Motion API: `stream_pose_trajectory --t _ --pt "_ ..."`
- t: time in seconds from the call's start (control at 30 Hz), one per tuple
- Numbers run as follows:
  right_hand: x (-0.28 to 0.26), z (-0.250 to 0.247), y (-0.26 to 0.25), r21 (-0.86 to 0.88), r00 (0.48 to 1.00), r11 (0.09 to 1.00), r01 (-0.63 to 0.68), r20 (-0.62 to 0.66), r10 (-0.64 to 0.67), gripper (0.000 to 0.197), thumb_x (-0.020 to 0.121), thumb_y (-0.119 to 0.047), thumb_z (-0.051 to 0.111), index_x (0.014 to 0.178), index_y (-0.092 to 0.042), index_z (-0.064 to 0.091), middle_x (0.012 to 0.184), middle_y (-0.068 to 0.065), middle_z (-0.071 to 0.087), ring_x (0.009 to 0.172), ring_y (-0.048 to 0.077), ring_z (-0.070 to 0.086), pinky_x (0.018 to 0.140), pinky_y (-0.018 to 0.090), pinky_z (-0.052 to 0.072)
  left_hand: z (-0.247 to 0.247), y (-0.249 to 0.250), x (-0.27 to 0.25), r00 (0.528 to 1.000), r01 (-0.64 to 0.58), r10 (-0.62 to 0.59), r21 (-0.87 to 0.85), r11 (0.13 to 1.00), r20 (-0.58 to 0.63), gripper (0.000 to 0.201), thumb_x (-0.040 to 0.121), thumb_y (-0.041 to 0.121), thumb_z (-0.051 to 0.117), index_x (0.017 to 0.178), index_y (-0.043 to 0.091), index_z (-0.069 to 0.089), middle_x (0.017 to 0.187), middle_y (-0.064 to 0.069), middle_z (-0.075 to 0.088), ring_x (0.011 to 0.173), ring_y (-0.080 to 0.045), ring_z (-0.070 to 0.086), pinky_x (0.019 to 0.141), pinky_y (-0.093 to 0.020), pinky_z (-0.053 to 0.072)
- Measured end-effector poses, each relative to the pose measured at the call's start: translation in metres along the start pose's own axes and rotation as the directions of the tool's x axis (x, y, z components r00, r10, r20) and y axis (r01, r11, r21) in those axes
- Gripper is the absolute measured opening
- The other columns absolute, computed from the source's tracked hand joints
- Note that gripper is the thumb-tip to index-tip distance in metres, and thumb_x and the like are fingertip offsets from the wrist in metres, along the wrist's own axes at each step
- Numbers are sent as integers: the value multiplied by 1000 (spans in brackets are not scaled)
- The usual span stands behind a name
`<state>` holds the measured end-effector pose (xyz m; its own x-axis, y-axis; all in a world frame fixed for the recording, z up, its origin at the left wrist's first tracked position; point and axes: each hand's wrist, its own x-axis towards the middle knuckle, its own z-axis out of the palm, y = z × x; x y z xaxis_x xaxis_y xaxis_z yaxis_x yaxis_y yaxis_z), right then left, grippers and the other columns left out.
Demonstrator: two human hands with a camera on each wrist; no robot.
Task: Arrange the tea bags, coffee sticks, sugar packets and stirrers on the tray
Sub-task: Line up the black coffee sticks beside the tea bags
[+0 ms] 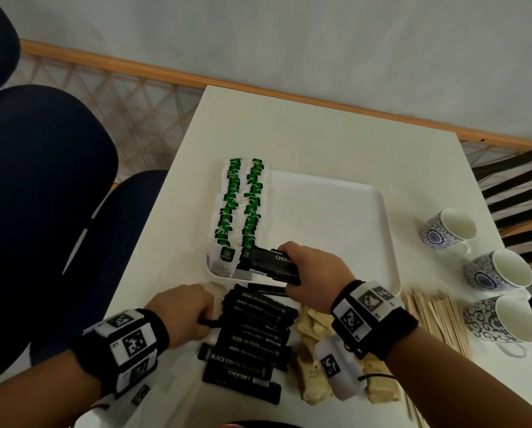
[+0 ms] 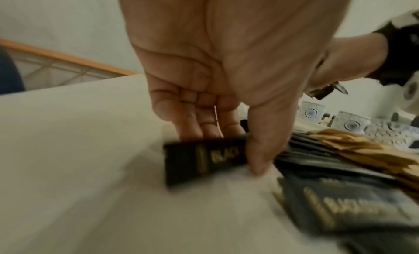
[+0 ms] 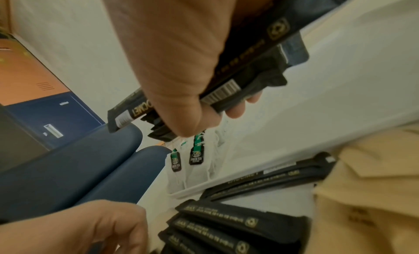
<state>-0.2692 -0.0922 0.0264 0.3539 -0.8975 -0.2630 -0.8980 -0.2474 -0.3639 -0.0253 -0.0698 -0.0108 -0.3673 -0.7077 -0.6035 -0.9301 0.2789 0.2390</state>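
Coffee sticks went to the tray.
My right hand (image 1: 312, 267) clutched a bundle of flat black sticks (image 1: 269, 265); my left hand (image 1: 181, 316) pinched one glossy stick (image 2: 201, 161).

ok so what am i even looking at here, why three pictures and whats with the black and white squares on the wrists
No robot here: a person works with bare hands. The squares are marker tags on wristbands that carry cameras. The big picture comes from a head camera; the other two look along each hand. On the white table sits a tray with two rows of tea bags. Beside it lie coffee sticks, sugar packets, wooden stirrers and three cups. The right hand holds a bundle of sticks over the tray; the left hand pinches one stick.
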Motion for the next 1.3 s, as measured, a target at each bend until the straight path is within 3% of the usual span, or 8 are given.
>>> stream_pose_trajectory --t 0.13,0.27,0.4,0.53,0.63,0.9,1.17,1.3 --pt "1 4 0 86 999 996 -32 5 32 49 80 -23 61 125 -26 43 98 -5 60 79 15 53 68 26 44 -6 -2 1 999 -35 18 -377 925 -47 17 89 15 53 86 31 46 74 10 53 62 -3 47 56 -12 36" --pt "6 4 -4 247 994 964 -98 -13 105 46 76 -17 63 119 -24 47 85 -5 57 76 18 55 66 27 46 -28 23 4 990 -79 -59 -863 500 -125 19 97 6 40 101 19 52 70 0 47 62 -13 44 61 -25 39" --pt "14 7 -18 357 991 926 -126 -1 136 34 76 -15 62 106 -21 46 79 -9 53 71 16 55 59 23 43 -46 62 13 971 -223 -23 -935 277 -238 36 84 40 66 112 22 54 84 6 63 73 -3 60 67 -17 47" --pt "23 19 -32 338 990 931 -136 4 143 36 84 -34 52 112 -12 45 86 -7 53 82 14 59 66 25 44 -52 82 28 964 -187 -175 -979 86 -200 76 48 47 83 112 14 58 101 -8 71 94 -19 69 86 -38 56" --pt "22 21 -34 470 982 867 -166 -2 189 40 81 -21 63 113 -11 42 93 -5 57 87 11 60 70 22 49 -54 89 36 961 -153 -242 -986 -61 -134 40 74 32 74 105 9 63 100 -13 71 93 -25 69 84 -39 55" --pt "17 15 -26 625 991 773 -109 4 136 77 72 -23 74 135 -26 29 108 -2 62 93 13 64 81 33 55 -65 86 45 950 -168 -292 -971 -172 -113 21 93 25 56 93 8 69 91 -16 71 88 -30 70 79 -41 55" --pt "14 6 -7 560 982 808 -183 71 173 35 75 -23 68 106 -22 51 85 -6 58 72 14 58 68 30 53 -82 87 55 897 -369 -340 -901 -226 -282 22 89 13 60 67 9 63 71 -12 67 74 -26 62 76 -40 52" --pt "25 2 -8 643 983 753 -137 -3 182 30 76 -13 65 98 -23 47 80 -5 55 68 15 53 65 27 46 -84 96 57 885 -410 -306 -899 -155 -351 10 54 25 75 60 20 69 72 -14 66 72 -26 62 75 -41 50"
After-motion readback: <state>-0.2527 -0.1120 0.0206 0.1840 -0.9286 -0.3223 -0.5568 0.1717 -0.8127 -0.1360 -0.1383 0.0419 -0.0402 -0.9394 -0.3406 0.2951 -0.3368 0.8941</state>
